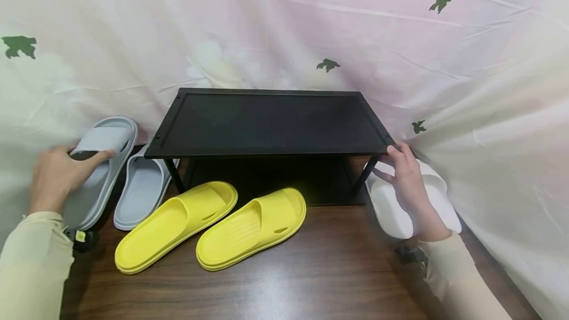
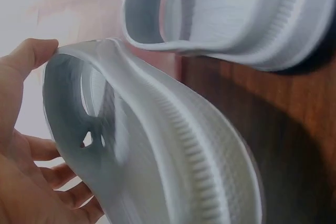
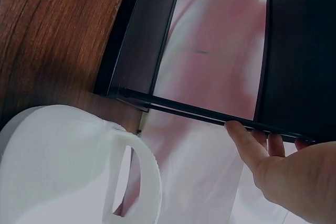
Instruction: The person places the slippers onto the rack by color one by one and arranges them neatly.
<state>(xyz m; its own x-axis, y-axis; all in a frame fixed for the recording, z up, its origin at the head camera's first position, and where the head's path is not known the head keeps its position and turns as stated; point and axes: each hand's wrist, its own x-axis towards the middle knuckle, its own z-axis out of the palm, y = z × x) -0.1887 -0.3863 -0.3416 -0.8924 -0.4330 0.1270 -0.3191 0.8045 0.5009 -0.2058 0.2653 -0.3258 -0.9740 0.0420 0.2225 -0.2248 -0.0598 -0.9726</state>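
My left hand [image 1: 60,177] holds a grey slipper [image 1: 106,137] by its strap, the slipper tilted beside the wall cloth. In the left wrist view, the thumb is at the strap's edge and the fingers curl under its outer side. The matching grey slipper [image 1: 142,189] lies just to its right. At the other side, my right hand [image 1: 406,179] grips the right front corner of a black two-tier shoe rack [image 1: 266,122]. The right wrist view has the fingers round the rack's side frame [image 3: 189,113]. White slippers [image 1: 391,206] sit below that hand, partly hidden by it.
Two yellow slippers [image 1: 173,226] [image 1: 251,228] lie angled in front of the rack on the brown wooden table [image 1: 338,270]. Behind and at both sides hangs a pale floral cloth [image 1: 275,28], close to the rack's back edge.
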